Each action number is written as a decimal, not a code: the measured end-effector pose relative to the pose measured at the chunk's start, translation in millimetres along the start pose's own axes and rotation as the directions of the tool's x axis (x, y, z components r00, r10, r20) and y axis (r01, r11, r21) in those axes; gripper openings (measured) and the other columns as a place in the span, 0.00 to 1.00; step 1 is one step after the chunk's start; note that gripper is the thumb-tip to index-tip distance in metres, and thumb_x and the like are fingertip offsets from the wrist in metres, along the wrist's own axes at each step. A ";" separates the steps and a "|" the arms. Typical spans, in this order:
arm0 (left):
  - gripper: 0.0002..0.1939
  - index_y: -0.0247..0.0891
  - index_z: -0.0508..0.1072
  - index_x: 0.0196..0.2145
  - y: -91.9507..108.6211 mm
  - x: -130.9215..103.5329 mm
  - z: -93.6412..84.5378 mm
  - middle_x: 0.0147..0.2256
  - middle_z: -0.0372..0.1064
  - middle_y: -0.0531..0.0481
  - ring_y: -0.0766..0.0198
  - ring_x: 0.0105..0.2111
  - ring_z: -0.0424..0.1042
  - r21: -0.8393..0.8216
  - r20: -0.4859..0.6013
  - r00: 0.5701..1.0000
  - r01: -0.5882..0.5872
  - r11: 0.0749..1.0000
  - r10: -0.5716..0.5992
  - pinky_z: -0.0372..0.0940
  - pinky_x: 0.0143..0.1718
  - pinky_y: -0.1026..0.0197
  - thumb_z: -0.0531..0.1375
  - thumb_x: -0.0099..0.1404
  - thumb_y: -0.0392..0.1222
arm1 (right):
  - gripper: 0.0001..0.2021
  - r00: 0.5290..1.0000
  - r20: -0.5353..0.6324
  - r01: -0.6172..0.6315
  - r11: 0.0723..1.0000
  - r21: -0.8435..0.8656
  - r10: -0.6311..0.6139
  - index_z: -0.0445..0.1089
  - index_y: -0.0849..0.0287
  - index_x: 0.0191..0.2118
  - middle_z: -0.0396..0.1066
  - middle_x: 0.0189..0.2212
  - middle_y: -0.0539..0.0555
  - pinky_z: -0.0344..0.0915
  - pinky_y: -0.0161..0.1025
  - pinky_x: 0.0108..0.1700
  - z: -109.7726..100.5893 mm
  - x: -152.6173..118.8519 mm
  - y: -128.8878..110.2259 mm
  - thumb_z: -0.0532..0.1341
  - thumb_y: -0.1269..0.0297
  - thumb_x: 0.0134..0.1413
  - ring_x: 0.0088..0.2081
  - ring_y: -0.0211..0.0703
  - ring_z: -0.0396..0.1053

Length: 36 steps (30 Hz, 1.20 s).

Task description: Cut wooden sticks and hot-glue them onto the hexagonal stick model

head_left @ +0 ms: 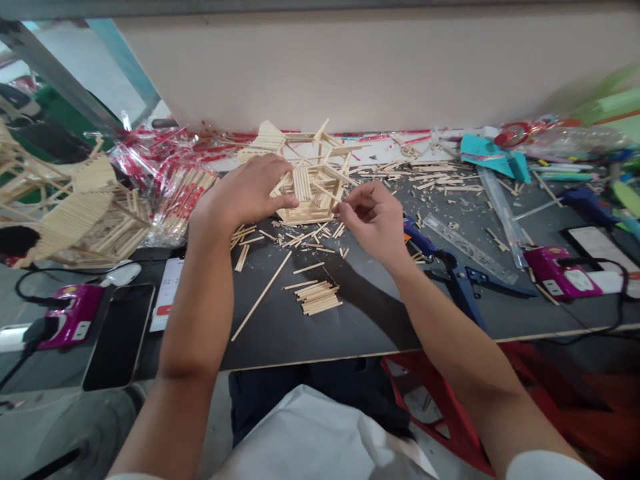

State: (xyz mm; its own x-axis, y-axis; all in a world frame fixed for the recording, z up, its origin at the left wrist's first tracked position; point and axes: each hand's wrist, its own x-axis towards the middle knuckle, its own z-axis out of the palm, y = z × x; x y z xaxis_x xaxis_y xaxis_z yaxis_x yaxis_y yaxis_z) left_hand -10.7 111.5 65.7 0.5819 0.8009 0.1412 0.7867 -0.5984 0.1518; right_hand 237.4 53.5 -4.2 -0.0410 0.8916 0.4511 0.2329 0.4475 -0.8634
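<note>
A small structure built of thin wooden sticks (301,183) stands on the dark table ahead of me. My left hand (253,187) holds its left side, with the thumb at the front and the fingers partly hidden behind it. At the right side, the fingertips of my right hand (373,217) pinch a thin wooden stick (327,193) that reaches toward the structure. Whether the stick touches it, I cannot tell. Closer to me lie a row of short cut sticks (319,297) and one long stick (261,297). Loose offcuts (315,237) lie around the structure's base.
Blue cutters (460,277), a clear ruler (470,248) and a purple power adapter (560,272) lie to the right. At left are a larger stick model (80,213), wrapped stick bundles (183,193), a dark phone (120,337) and another purple adapter (75,313). Scraps (435,177) cover the back.
</note>
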 end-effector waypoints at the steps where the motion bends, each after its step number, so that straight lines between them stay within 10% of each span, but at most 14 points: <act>1: 0.30 0.41 0.70 0.64 0.5 0.1 -0.4 0.65 0.67 0.40 0.46 0.67 0.63 0.002 0.002 1.000 0.001 1.000 -0.001 0.55 0.70 0.46 0.59 0.70 0.58 | 0.09 0.998 -0.055 0.003 0.999 -0.046 -0.006 0.63 0.52 0.40 0.79 0.32 0.50 0.70 0.38 0.32 2.6 0.4 2.3 0.62 0.55 0.60 0.29 0.40 0.76; 15: 0.30 0.38 0.69 0.64 0.0 0.5 -0.2 0.65 0.67 0.38 0.47 0.67 0.63 0.013 0.007 1.000 -0.007 1.000 0.007 0.56 0.69 0.49 0.60 0.70 0.56 | 0.08 0.978 -0.060 0.146 0.856 -0.496 -0.201 0.76 0.55 0.42 0.81 0.32 0.51 0.72 0.40 0.40 27.9 19.0 8.0 0.58 0.67 0.64 0.32 0.41 0.79; 36: 0.30 0.40 0.70 0.63 -0.1 1.5 1.8 0.65 0.67 0.39 0.44 0.66 0.64 -0.019 -0.010 1.000 0.002 1.000 -0.003 0.56 0.69 0.46 0.61 0.69 0.56 | 0.04 0.984 -0.110 0.098 0.941 -0.325 -0.140 0.70 0.56 0.39 0.77 0.26 0.48 0.68 0.40 0.39 40.6 19.0 3.2 0.59 0.65 0.66 0.27 0.39 0.75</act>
State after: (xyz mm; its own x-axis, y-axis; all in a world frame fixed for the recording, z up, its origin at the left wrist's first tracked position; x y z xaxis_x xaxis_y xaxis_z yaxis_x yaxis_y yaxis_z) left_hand -9.5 112.8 64.1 0.5778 0.8021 0.1507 0.7840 -0.5968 0.1705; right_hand 197.9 74.7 -7.5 0.0339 0.8069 0.5897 0.5304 0.4856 -0.6949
